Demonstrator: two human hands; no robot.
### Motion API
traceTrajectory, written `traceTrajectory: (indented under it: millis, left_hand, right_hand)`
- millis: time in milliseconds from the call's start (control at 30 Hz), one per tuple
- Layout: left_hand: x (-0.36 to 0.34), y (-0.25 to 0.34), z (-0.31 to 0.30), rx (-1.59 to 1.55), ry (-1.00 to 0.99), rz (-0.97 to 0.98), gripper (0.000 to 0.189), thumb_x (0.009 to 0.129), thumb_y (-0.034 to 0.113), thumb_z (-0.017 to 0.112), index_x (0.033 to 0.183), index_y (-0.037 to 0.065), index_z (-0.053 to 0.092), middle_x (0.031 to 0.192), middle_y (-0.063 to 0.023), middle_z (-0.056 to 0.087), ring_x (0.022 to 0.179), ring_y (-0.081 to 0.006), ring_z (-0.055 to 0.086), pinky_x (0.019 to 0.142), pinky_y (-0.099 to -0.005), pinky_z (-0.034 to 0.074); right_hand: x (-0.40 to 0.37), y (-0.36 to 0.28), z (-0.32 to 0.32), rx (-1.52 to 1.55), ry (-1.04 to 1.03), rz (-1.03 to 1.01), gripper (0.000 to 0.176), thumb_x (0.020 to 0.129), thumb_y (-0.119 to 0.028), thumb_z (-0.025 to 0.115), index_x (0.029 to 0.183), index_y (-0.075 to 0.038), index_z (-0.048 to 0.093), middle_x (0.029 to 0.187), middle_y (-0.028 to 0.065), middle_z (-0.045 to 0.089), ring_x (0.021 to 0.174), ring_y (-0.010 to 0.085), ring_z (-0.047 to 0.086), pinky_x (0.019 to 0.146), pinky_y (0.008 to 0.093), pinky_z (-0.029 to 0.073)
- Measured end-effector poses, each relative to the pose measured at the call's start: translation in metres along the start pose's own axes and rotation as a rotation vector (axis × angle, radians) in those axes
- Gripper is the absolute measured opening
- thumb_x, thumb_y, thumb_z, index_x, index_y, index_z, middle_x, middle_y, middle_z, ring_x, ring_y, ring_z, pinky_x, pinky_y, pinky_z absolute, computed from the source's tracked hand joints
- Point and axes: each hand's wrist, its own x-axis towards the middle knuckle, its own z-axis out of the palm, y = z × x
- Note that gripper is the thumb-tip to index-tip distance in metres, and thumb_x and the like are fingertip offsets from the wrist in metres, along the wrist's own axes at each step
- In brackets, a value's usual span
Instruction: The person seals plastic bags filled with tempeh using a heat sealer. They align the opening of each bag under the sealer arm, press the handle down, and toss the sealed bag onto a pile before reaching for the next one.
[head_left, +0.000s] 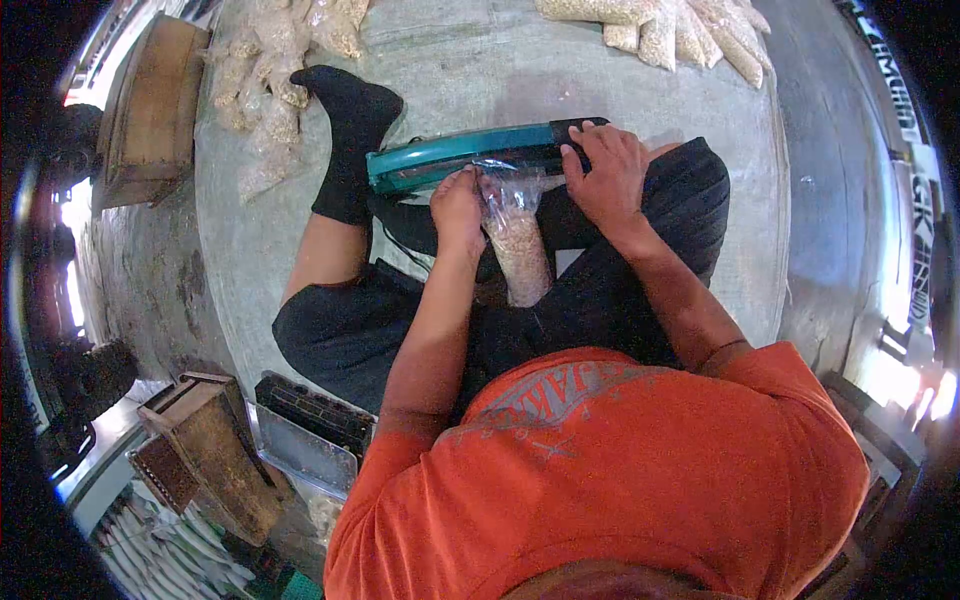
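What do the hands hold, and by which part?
The left hand pinches the clear bag near its top; the right hand rests on the black end of the teal sealer.

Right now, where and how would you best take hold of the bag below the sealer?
I'd grip the bag around its filled lower part, coming from the right hand's side. The contents round it out there, while its top is thin, clear film at the sealer. The left forearm runs close along the other side.
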Motion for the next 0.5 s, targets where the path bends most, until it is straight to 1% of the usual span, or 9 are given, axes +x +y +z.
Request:
traceTrajectory:
  millis: [67, 133, 167, 233, 300, 500]
  left_hand:
    - [0.001, -0.001, -0.001, -0.025, -0.011, -0.003, 0.015, 0.098, 0.014, 0.053, 0.094, 0.002, 0.062, 0.082, -0.0101, 0.065, 0.073, -0.0229, 0.062, 0.069, -0.0361, 0.051]
    - [0.002, -0.001, -0.002, -0.05, -0.021, -0.005, 0.015, 0.098, 0.013, 0.053, 0.094, 0.002, 0.062, 0.083, -0.01, 0.065, 0.073, -0.023, 0.062, 0.069, -0.036, 0.051]
    - [0.002, -0.001, -0.003, -0.032, -0.023, -0.005, 0.014, 0.098, 0.012, 0.053, 0.094, 0.002, 0.062, 0.083, -0.01, 0.065, 0.074, -0.0229, 0.062, 0.07, -0.036, 0.051]
    - [-0.001, 0.003, 0.001, -0.014, -0.026, -0.005, 0.014, 0.097, 0.012, 0.054, 0.094, 0.001, 0.062, 0.083, -0.01, 0.065, 0.074, -0.0228, 0.062, 0.07, -0.036, 0.052]
    - [-0.004, 0.005, 0.006, -0.037, 0.037, -0.004, 0.014, 0.101, 0.013, 0.054, 0.094, 0.002, 0.058, 0.076, -0.0079, 0.061, 0.064, -0.0193, 0.058, 0.059, -0.0338, 0.049]
    - [-0.006, 0.005, 0.005, -0.044, 0.028, 0.012, 0.013, 0.1, 0.012, 0.055, 0.094, 0.002, 0.06, 0.077, -0.0078, 0.063, 0.063, -0.0187, 0.058, 0.058, -0.0329, 0.049]
  right_hand:
    - [0.001, -0.001, -0.002, -0.007, 0.005, -0.002, 0.027, 0.085, -0.028, 0.07, 0.107, -0.013, 0.073, 0.115, 0.0076, 0.069, 0.111, 0.0319, 0.059, 0.096, 0.0516, 0.042]
    - [0.004, -0.005, -0.007, 0.008, 0.046, -0.045, 0.025, 0.084, -0.022, 0.073, 0.105, -0.009, 0.073, 0.109, 0.0079, 0.069, 0.102, 0.032, 0.061, 0.09, 0.0468, 0.046]
    - [0.003, -0.004, -0.005, 0.009, 0.046, -0.044, 0.025, 0.084, -0.022, 0.073, 0.105, -0.009, 0.073, 0.109, 0.0079, 0.069, 0.102, 0.032, 0.061, 0.09, 0.0468, 0.046]
    - [0.001, -0.002, 0.0, -0.024, 0.006, -0.002, 0.027, 0.084, -0.028, 0.071, 0.107, -0.013, 0.073, 0.114, 0.0067, 0.069, 0.109, 0.0311, 0.06, 0.096, 0.0502, 0.042]
    - [0.0, -0.001, 0.001, -0.014, 0.008, 0.004, 0.027, 0.084, -0.028, 0.071, 0.107, -0.013, 0.073, 0.114, 0.0065, 0.069, 0.109, 0.0309, 0.06, 0.096, 0.0501, 0.042]
    - [0.0, -0.002, -0.001, -0.028, 0.036, -0.021, 0.027, 0.084, -0.027, 0.071, 0.107, -0.013, 0.073, 0.114, 0.0062, 0.069, 0.109, 0.0302, 0.061, 0.095, 0.0498, 0.042]
